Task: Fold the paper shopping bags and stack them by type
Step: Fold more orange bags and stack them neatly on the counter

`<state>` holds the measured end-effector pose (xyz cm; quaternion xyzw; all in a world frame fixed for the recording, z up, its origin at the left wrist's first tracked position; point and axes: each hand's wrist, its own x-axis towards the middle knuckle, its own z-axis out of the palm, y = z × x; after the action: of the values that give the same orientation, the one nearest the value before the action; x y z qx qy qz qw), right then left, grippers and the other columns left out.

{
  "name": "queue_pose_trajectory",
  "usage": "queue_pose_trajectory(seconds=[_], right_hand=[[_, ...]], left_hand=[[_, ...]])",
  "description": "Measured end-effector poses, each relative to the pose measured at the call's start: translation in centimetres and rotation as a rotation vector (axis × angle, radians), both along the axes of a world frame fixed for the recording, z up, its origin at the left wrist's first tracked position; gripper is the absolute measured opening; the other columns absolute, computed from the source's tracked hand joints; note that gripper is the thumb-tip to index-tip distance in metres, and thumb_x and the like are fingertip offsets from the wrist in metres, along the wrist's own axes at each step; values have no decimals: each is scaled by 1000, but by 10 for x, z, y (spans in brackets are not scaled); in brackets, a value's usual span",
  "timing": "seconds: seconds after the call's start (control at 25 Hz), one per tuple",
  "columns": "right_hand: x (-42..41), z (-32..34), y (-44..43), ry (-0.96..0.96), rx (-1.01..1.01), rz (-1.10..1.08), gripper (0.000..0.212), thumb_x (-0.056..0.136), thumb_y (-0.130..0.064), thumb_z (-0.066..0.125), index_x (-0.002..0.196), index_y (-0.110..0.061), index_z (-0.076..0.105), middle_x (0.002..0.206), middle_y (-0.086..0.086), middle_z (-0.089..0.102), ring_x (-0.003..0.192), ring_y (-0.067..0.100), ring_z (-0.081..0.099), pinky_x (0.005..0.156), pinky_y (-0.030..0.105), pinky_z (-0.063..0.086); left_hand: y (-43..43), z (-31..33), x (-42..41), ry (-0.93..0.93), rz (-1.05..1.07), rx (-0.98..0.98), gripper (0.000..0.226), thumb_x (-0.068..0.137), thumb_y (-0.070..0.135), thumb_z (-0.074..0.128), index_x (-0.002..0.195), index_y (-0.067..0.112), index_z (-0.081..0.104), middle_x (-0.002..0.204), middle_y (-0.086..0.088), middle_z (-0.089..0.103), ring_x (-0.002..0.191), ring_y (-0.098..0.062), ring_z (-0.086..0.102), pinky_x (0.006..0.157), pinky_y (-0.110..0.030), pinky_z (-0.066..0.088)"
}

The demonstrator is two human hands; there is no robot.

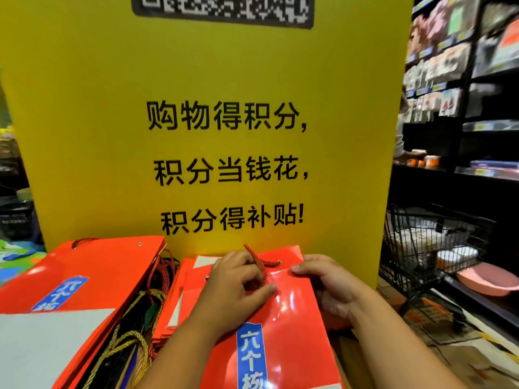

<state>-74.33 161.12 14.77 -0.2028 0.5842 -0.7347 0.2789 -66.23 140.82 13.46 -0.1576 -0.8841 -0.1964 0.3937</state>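
Left hand (236,290) fingers apparently pinch the rope handle (259,263) atop red bag (295,327) (right hand (328,282) grips its edge).

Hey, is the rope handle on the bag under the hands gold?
No, the rope handle on the red bag under the left hand is red; the gold cords lie further left, between the stacks.
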Motion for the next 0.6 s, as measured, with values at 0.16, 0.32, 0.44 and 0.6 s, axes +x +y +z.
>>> queue_pose_trajectory(seconds=[0.16,0.32,0.44,0.6], right_hand=[[28,53,3,84,-107,-96,44,58,-20,85,95,-1,72,99,30,63,74,30,62,75,40,53],[68,128,25,184,-323,-77,46,80,-48,69,105,-10,75,106,21,69,90,31,65,86,42,53],[114,157,29,635,-195,11,32,87,-29,59,109,-15,76,120,-1,71,112,14,65,91,35,48],[128,156,22,1226,140,-105,37,81,-4,64,104,-30,78,135,-15,61,127,-9,49,107,15,36]], left_hand=[[19,59,34,-140,294,-156,74,71,84,28,121,39,58,119,24,52,114,-6,47,98,-37,40],[36,123,48,-365,-154,326,108,54,95,50,135,23,52,151,13,39,125,-3,48,110,-34,36],[31,133,65,-482,-663,802,82,73,66,68,137,16,54,149,1,47,122,-4,57,101,-24,45],[28,132,73,-560,-1060,1362,82,71,38,70,144,10,46,139,-6,52,137,-20,43,117,-40,27]])
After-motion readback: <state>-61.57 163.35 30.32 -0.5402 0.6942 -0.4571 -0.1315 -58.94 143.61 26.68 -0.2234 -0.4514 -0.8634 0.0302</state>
